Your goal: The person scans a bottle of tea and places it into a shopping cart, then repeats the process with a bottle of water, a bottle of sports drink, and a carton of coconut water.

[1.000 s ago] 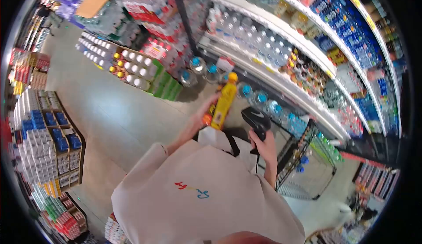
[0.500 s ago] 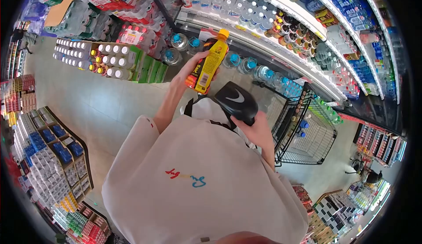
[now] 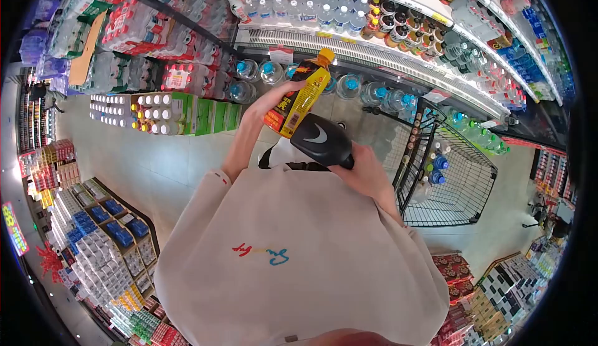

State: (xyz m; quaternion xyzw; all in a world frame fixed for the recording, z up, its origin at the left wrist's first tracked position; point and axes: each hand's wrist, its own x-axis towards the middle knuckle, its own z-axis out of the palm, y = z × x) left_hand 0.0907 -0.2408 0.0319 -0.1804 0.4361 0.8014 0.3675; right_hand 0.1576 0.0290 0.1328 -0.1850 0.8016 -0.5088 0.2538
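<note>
My left hand (image 3: pixel 269 104) is wrapped round a drink bottle (image 3: pixel 303 95) with a yellow and black label and an orange-yellow cap. The bottle leans, cap up and to the right, its printed text facing me. In my right hand (image 3: pixel 367 173) is a black handheld barcode scanner (image 3: pixel 321 141) with a grey curved mark on top. The scanner's head overlaps the lower end of the bottle in this view. Both are held in front of my chest.
A black wire shopping cart (image 3: pixel 451 187) with several bottles inside stands to my right. Ahead are a drinks shelf (image 3: pixel 349 37) and large water jugs (image 3: pixel 374 92) along its base. Boxed bottles (image 3: pixel 159 114) and stacked cartons (image 3: pixel 103 237) stand on the left.
The scanner has moved left and up against the bottle's lower end, covering part of the label. The bottle has shifted slightly right, and the whole view has turned a little.
</note>
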